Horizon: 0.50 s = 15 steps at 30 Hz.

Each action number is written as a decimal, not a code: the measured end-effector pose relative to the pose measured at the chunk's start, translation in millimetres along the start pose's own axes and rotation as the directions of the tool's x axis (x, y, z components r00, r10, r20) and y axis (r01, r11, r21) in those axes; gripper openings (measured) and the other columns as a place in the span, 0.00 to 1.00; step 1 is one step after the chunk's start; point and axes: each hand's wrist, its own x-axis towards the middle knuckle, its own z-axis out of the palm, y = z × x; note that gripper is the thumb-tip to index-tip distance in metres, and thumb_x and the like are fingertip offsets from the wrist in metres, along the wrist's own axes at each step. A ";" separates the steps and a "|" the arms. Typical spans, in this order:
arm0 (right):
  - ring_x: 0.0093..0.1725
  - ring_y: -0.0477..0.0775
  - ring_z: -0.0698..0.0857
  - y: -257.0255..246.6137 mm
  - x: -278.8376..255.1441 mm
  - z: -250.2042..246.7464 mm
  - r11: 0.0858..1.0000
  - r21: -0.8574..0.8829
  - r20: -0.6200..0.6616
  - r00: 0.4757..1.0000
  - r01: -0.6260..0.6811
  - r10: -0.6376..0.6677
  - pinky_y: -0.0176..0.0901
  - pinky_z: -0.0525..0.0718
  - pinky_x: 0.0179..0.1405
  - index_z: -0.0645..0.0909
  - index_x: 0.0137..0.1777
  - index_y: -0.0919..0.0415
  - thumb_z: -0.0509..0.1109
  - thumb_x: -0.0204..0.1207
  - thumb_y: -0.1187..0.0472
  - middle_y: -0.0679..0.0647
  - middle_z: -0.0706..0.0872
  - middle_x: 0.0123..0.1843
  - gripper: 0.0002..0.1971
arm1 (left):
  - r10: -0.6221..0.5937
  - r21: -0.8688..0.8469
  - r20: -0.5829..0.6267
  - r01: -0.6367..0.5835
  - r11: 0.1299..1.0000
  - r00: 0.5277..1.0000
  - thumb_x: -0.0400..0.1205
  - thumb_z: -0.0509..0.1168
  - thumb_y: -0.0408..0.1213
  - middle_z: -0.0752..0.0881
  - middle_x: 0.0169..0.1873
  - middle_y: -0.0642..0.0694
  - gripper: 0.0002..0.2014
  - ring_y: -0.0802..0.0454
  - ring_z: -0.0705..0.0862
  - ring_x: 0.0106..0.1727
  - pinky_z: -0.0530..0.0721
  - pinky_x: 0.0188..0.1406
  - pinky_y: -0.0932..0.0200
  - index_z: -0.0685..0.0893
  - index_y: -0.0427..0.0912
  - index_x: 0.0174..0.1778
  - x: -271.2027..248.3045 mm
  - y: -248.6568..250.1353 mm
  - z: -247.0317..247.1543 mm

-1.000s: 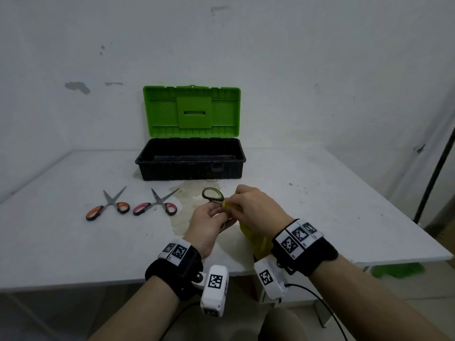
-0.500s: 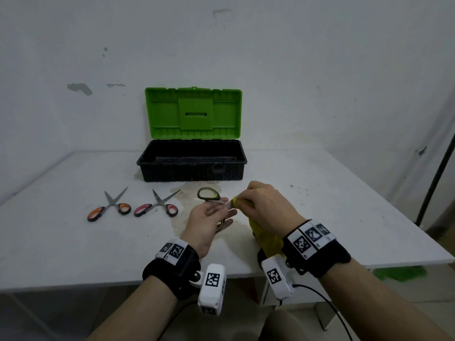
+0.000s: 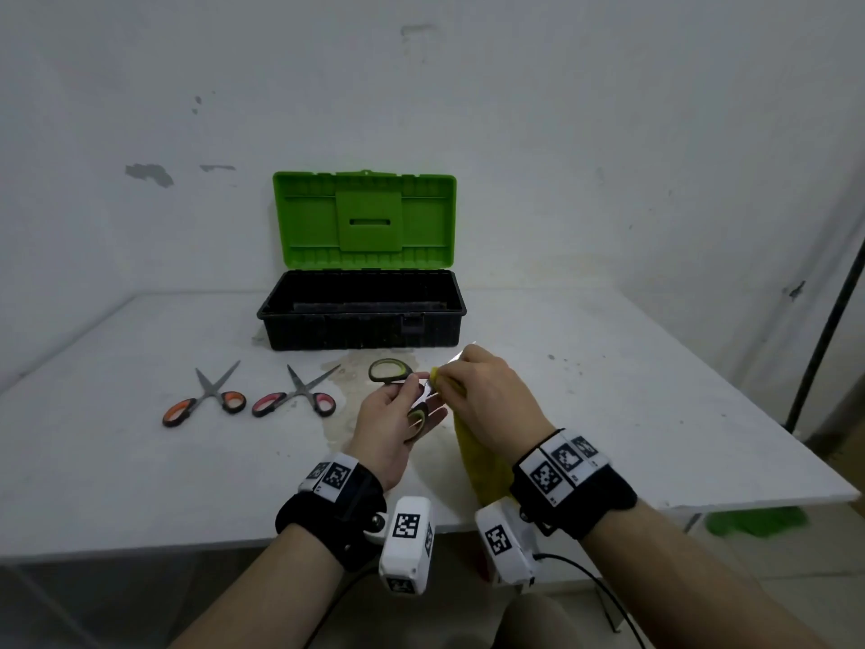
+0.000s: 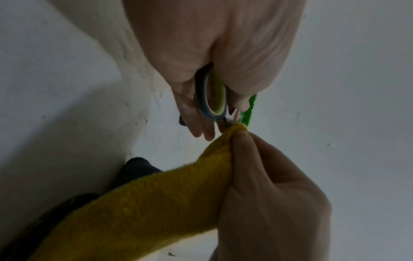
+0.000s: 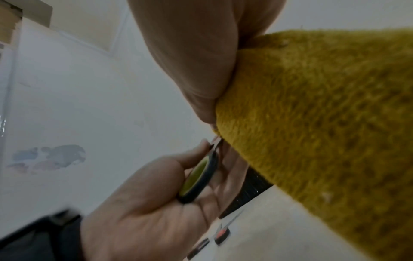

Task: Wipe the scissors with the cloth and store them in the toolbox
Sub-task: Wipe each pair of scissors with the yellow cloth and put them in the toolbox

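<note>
Table (image 3: 608,414), white and stained near its middle, fills the head view. Toolbox (image 3: 362,323) sits at twelve o'clock from the hands, against the wall, its black tray showing and its green lid (image 3: 364,220) standing upright behind it. Yellow cloth (image 3: 482,461) hangs from the right hand (image 3: 491,400) toward six o'clock, past the table's near edge; that hand's fingers are bunched together, pinching the cloth's top around the blades of the green-handled scissors (image 3: 391,371). The blade tip pokes out beyond the knuckles at about one o'clock. Left hand (image 3: 393,423), just beside the right and at its nine o'clock, grips these scissors at the handles: one loop lies in the palm under curled fingers, the other loop sticks out toward eleven o'clock. Two more pairs lie flat on the table with blades spread, well apart from the hands at nine to ten o'clock: pink-handled scissors (image 3: 295,398) nearer, orange-handled scissors (image 3: 206,404) farther left.
</note>
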 end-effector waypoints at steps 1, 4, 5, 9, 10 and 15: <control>0.42 0.54 0.80 -3.2 -1.4 4.6 1.000 -0.004 0.000 1.000 -0.006 0.006 0.48 0.82 0.40 0.87 0.48 0.58 0.63 0.83 0.54 0.53 0.77 0.43 0.13 | 0.008 0.008 -0.005 -0.008 1.000 1.000 0.89 0.60 0.37 0.92 0.52 0.36 0.13 0.44 0.92 0.53 0.90 0.50 0.53 0.87 0.34 0.55 -0.1 -0.6 0.8; 0.41 0.54 0.78 -12.7 -12.8 19.6 0.999 0.014 0.034 0.998 0.048 -0.049 0.48 0.81 0.37 0.84 0.48 0.59 0.62 0.83 0.54 0.54 0.76 0.43 0.13 | 0.046 0.048 -0.057 -0.043 0.998 0.997 0.89 0.60 0.36 0.91 0.47 0.36 0.12 0.48 0.91 0.44 0.90 0.40 0.59 0.87 0.36 0.54 -0.2 -1.7 -2.2; 0.40 0.54 0.79 -15.2 -16.8 22.8 0.997 0.022 0.049 0.996 0.076 -0.077 0.49 0.81 0.36 0.84 0.48 0.60 0.62 0.83 0.54 0.54 0.76 0.43 0.13 | 0.057 0.062 -0.064 -0.053 0.997 0.996 0.89 0.60 0.36 0.90 0.46 0.34 0.12 0.48 0.90 0.43 0.90 0.40 0.59 0.87 0.36 0.55 -0.1 -2.7 -4.6; 0.41 0.53 0.79 -11.1 -16.7 22.1 0.996 0.063 0.001 0.998 0.069 -0.070 0.51 0.82 0.37 0.85 0.50 0.57 0.63 0.83 0.52 0.53 0.77 0.44 0.12 | 0.081 0.101 -0.061 -0.074 0.992 0.995 0.89 0.60 0.36 0.90 0.52 0.32 0.12 0.44 0.91 0.50 0.90 0.48 0.55 0.86 0.33 0.58 1.3 -6.4 -9.4; 0.42 0.52 0.79 -8.5 -15.4 21.6 0.997 0.051 -0.008 0.999 0.053 -0.052 0.50 0.83 0.39 0.85 0.51 0.56 0.63 0.83 0.52 0.52 0.77 0.44 0.12 | 0.085 0.105 -0.058 -0.078 0.991 0.995 0.89 0.60 0.36 0.90 0.52 0.32 0.12 0.43 0.90 0.51 0.90 0.51 0.54 0.86 0.33 0.58 1.7 -6.3 -8.1; 0.37 0.50 0.78 19.1 -16.6 17.7 0.994 -0.010 -0.078 0.991 -0.113 0.112 0.45 0.82 0.37 0.85 0.44 0.57 0.63 0.83 0.52 0.50 0.75 0.41 0.13 | 0.106 0.037 -0.118 -0.102 0.994 0.987 0.89 0.60 0.33 0.91 0.49 0.32 0.10 0.43 0.92 0.52 0.88 0.59 0.51 0.86 0.33 0.53 6.3 -1.5 -8.4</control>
